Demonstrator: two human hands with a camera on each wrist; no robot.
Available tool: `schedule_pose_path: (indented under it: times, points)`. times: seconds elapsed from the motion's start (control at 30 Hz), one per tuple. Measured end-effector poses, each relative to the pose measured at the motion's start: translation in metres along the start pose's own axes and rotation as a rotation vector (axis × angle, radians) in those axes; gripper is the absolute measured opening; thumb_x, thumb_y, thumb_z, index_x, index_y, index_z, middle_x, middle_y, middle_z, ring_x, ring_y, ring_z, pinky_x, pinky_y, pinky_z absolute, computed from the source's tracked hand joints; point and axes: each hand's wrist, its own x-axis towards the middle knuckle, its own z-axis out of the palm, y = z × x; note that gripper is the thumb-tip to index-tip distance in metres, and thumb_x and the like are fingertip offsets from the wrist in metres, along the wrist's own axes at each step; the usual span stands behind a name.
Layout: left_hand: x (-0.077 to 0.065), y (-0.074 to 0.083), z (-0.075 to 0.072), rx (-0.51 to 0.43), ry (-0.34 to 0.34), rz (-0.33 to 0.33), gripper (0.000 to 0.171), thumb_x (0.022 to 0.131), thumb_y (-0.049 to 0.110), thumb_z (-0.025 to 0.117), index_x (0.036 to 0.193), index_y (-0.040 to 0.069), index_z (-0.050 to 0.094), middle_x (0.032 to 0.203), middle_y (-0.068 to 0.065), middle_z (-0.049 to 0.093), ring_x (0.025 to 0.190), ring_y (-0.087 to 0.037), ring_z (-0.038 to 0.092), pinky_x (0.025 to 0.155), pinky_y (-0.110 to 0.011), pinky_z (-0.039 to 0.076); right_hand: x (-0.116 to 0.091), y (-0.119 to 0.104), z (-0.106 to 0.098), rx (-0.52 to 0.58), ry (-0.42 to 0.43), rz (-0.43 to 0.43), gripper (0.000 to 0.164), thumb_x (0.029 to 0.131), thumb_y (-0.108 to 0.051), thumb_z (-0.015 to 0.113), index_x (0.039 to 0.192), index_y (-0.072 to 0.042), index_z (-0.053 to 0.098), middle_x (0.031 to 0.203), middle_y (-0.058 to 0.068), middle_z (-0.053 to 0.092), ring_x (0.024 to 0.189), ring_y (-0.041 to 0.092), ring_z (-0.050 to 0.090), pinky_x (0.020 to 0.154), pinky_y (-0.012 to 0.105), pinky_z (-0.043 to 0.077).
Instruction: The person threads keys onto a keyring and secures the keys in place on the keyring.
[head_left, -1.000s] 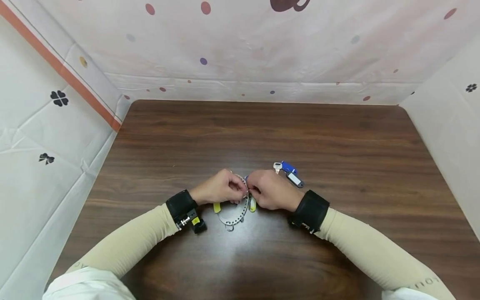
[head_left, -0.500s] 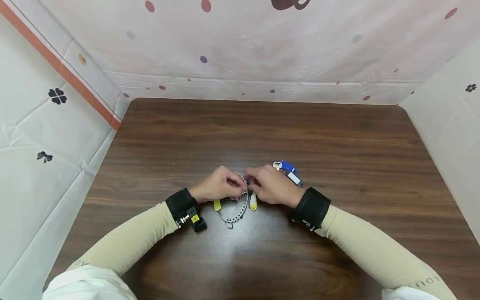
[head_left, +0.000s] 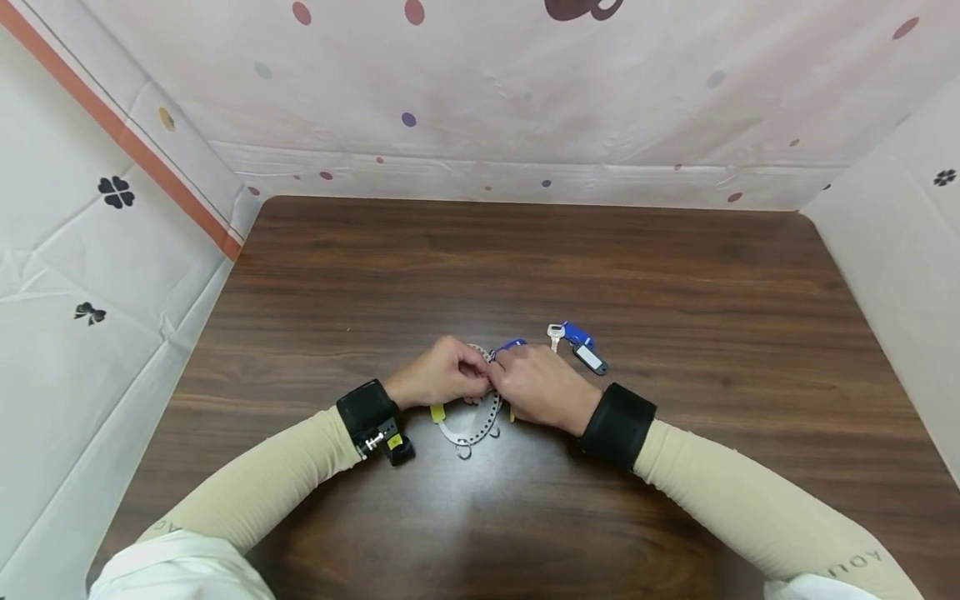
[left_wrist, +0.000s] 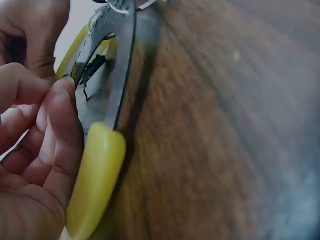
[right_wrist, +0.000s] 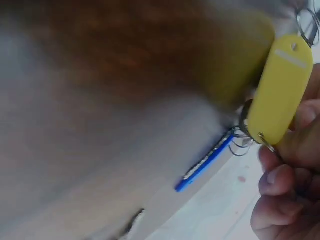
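A flat metal hoop [head_left: 491, 414] with a row of holes and small rings along it lies between both hands. Its yellow grip [left_wrist: 95, 180] sits beside the left palm. My left hand [head_left: 442, 375] pinches the hoop's band with thumb and forefinger. Over the hoop's right side, my right hand [head_left: 542, 385] meets the left fingertips. It pinches the small split ring [right_wrist: 270, 146] at one end of a yellow key tag [right_wrist: 280, 90]. A blue key tag [head_left: 512, 343] pokes out past the right knuckles. The pinch points themselves are mostly hidden in the head view.
Behind the right hand, a key [head_left: 555, 333], a blue tag [head_left: 578, 335] and a black tag [head_left: 590, 358] lie together on the wooden table [head_left: 675, 283]. White patterned sheets [head_left: 480, 92] stand around its back and sides.
My right hand has shifted and turned over the hoop's right side, covering most of the yellow tag there. The blue tag now shows beyond its knuckles. My left hand has barely moved.
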Motion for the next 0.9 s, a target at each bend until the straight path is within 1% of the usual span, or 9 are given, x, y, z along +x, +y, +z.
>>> schedule_pose_path:
  times: [0.07, 0.2, 0.27, 0.33, 0.5, 0.57, 0.7, 0.8, 0.9]
  points:
    - [-0.001, 0.0, 0.0, -0.018, 0.008, 0.01, 0.013, 0.093, -0.001, 0.068, 0.097, -0.002, 0.08, 0.078, -0.008, 0.074, 0.064, -0.006, 0.066, 0.064, -0.024, 0.06, 0.0, 0.001, -0.001, 0.094, -0.028, 0.066, 0.011, 0.08, -0.002, 0.073, 0.082, -0.01, 0.066, 0.071, -0.001, 0.061, 0.063, 0.014, 0.059, 0.055, 0.03, 0.051]
    - [-0.003, -0.001, 0.0, -0.054, 0.019, 0.015, 0.01, 0.094, 0.0, 0.07, 0.095, -0.001, 0.08, 0.084, -0.01, 0.073, 0.066, -0.007, 0.067, 0.063, -0.024, 0.059, 0.002, 0.009, 0.0, 0.417, -0.081, 0.241, 0.015, 0.089, -0.003, 0.072, 0.077, -0.013, 0.07, 0.068, -0.008, 0.059, 0.063, 0.007, 0.052, 0.058, 0.024, 0.046]
    - [-0.004, -0.001, 0.0, -0.058, 0.017, 0.018, 0.01, 0.094, 0.001, 0.071, 0.096, 0.0, 0.08, 0.086, -0.011, 0.074, 0.067, -0.007, 0.067, 0.063, -0.024, 0.059, 0.002, 0.013, 0.0, 0.506, -0.099, 0.273, 0.018, 0.091, -0.004, 0.071, 0.076, -0.015, 0.072, 0.067, -0.01, 0.057, 0.062, 0.005, 0.049, 0.059, 0.022, 0.044]
    - [-0.004, -0.001, 0.0, -0.055, 0.007, 0.022, 0.01, 0.094, 0.003, 0.071, 0.098, 0.0, 0.08, 0.088, -0.011, 0.074, 0.068, -0.007, 0.068, 0.063, -0.025, 0.06, 0.003, 0.014, 0.0, 0.487, -0.111, 0.25, 0.02, 0.09, -0.002, 0.069, 0.075, -0.015, 0.071, 0.065, -0.009, 0.056, 0.061, 0.005, 0.049, 0.058, 0.023, 0.044]
    - [-0.002, 0.0, -0.001, -0.041, -0.025, 0.041, 0.012, 0.097, 0.005, 0.068, 0.1, 0.0, 0.079, 0.089, -0.013, 0.074, 0.068, -0.009, 0.069, 0.064, -0.027, 0.061, 0.004, 0.008, -0.007, 0.208, -0.133, 0.109, 0.017, 0.075, 0.002, 0.068, 0.073, -0.014, 0.066, 0.067, -0.005, 0.059, 0.059, 0.01, 0.053, 0.054, 0.031, 0.049]
    - [-0.001, 0.0, -0.001, -0.041, -0.032, 0.049, 0.012, 0.097, 0.004, 0.068, 0.099, -0.001, 0.079, 0.089, -0.015, 0.074, 0.067, -0.009, 0.069, 0.064, -0.027, 0.061, 0.004, 0.006, -0.009, 0.183, -0.135, 0.101, 0.019, 0.073, 0.004, 0.068, 0.072, -0.015, 0.064, 0.067, -0.005, 0.059, 0.059, 0.011, 0.054, 0.053, 0.032, 0.049]
    - [-0.002, 0.0, 0.0, -0.053, -0.039, 0.047, 0.012, 0.097, 0.004, 0.068, 0.099, -0.002, 0.078, 0.091, -0.017, 0.074, 0.067, -0.009, 0.069, 0.064, -0.028, 0.061, 0.003, 0.008, -0.009, 0.301, -0.124, 0.166, 0.022, 0.082, 0.004, 0.065, 0.071, -0.015, 0.064, 0.064, -0.008, 0.054, 0.059, 0.008, 0.05, 0.054, 0.027, 0.045]
    - [-0.002, 0.0, 0.0, -0.097, -0.028, 0.004, 0.014, 0.098, 0.004, 0.066, 0.101, -0.005, 0.077, 0.092, -0.017, 0.075, 0.068, -0.009, 0.07, 0.065, -0.029, 0.062, 0.001, 0.012, -0.003, 0.424, -0.107, 0.212, 0.022, 0.089, 0.001, 0.066, 0.073, -0.014, 0.068, 0.064, -0.01, 0.052, 0.061, 0.005, 0.047, 0.056, 0.022, 0.041]
    - [-0.002, 0.0, 0.0, -0.144, -0.006, -0.054, 0.016, 0.1, 0.005, 0.065, 0.104, -0.006, 0.076, 0.086, -0.016, 0.076, 0.067, -0.011, 0.07, 0.066, -0.03, 0.063, -0.001, 0.015, 0.002, 0.463, -0.091, 0.235, 0.023, 0.089, -0.001, 0.068, 0.07, -0.014, 0.066, 0.063, -0.009, 0.049, 0.06, 0.004, 0.044, 0.056, 0.021, 0.039]
